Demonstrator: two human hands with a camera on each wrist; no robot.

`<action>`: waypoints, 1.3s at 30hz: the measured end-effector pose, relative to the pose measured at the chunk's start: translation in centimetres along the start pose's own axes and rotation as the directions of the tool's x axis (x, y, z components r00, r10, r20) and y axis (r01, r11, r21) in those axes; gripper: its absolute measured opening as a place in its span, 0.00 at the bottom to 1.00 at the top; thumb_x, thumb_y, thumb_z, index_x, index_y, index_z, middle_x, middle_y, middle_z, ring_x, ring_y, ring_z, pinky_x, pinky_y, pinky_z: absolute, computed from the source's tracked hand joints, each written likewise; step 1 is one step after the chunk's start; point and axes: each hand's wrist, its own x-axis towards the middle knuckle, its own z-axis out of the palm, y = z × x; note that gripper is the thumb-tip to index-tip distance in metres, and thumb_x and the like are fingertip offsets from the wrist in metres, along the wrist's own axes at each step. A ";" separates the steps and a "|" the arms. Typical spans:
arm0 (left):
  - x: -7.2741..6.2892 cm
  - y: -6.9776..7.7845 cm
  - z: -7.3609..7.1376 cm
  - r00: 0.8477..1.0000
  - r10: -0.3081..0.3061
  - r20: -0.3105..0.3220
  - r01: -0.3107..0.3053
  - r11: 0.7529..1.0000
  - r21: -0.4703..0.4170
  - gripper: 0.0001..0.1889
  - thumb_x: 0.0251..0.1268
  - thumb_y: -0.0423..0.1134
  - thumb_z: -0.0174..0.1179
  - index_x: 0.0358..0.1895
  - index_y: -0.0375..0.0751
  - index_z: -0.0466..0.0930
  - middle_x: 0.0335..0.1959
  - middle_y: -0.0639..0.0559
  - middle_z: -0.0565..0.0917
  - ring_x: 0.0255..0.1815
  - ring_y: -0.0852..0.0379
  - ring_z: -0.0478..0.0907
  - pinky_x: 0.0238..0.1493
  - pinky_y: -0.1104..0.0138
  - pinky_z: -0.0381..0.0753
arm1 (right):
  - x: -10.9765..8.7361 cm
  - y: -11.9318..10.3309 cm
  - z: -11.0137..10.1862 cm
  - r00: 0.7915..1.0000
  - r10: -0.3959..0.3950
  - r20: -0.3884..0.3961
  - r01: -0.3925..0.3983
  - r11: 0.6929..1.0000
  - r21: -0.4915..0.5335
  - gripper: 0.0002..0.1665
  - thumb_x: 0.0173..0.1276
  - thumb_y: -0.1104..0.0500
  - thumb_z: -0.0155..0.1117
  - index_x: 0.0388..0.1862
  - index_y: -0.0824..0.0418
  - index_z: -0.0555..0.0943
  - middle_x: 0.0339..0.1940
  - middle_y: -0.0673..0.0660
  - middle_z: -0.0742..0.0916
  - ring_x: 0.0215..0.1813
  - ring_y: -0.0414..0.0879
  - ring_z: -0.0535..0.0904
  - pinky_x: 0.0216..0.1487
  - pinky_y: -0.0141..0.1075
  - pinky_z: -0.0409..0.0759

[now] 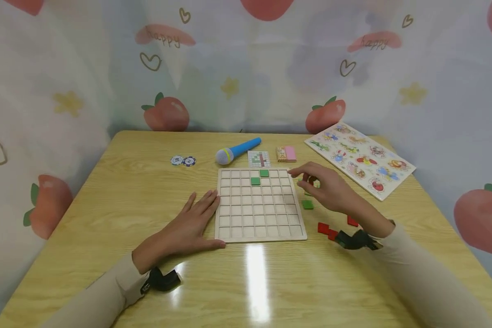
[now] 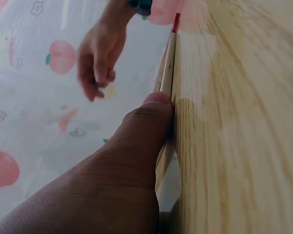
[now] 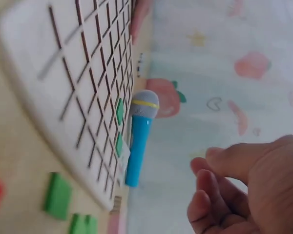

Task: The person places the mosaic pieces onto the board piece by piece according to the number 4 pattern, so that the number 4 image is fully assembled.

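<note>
A wooden grid board [image 1: 248,242] lies on the table, with one green tile [image 1: 264,173] in its far row and another green tile [image 1: 255,181] diagonally below it. My left hand [image 1: 190,225] is spread flat, its fingertips at the board's left edge and its thumb near the front left corner. In the left wrist view the thumb [image 2: 136,131] presses along the board's side. My right hand [image 1: 325,184] hovers over the board's far right side, fingers loosely bent, nothing visible in them. Under it lie loose green tiles [image 1: 307,204], partly hidden by the hand.
Several red tiles [image 1: 323,228] lie near the right wrist. Behind the board are a blue toy microphone [image 1: 242,149], a pattern card [image 1: 259,159] and a pink-and-patterned stack [image 1: 286,154]. Two poker chips [image 1: 183,160] sit at far left, an insect puzzle board [image 1: 361,159] at right.
</note>
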 end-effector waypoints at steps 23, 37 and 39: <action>-0.2 -0.3 0.0 1.000 0.027 -0.011 -0.027 1.000 0.011 0.64 0.63 0.78 0.61 0.88 0.36 0.46 0.91 0.43 0.48 0.93 0.46 0.42 0.90 0.40 0.35 | -6.6 3.5 3.8 0.986 0.166 -0.020 -0.166 0.986 -0.032 0.15 0.75 0.64 0.71 0.57 0.54 0.87 0.44 0.50 0.83 0.38 0.36 0.73 0.37 0.29 0.76; -0.2 -0.3 0.4 1.000 0.017 -0.023 -0.017 1.000 0.007 0.65 0.62 0.79 0.61 0.88 0.36 0.46 0.91 0.44 0.48 0.93 0.47 0.42 0.90 0.40 0.34 | -0.1 -1.0 2.1 0.997 0.014 0.070 -0.008 0.997 -0.082 0.10 0.73 0.62 0.73 0.52 0.56 0.88 0.49 0.54 0.86 0.40 0.42 0.77 0.38 0.33 0.79; -0.1 -0.1 0.5 1.000 0.018 -0.019 -0.018 1.000 0.000 0.65 0.62 0.79 0.61 0.88 0.36 0.46 0.91 0.43 0.48 0.93 0.47 0.41 0.90 0.40 0.34 | 1.7 -1.9 2.5 0.994 -0.020 0.106 0.029 0.996 -0.086 0.10 0.73 0.61 0.73 0.52 0.56 0.88 0.51 0.55 0.86 0.41 0.43 0.78 0.39 0.33 0.80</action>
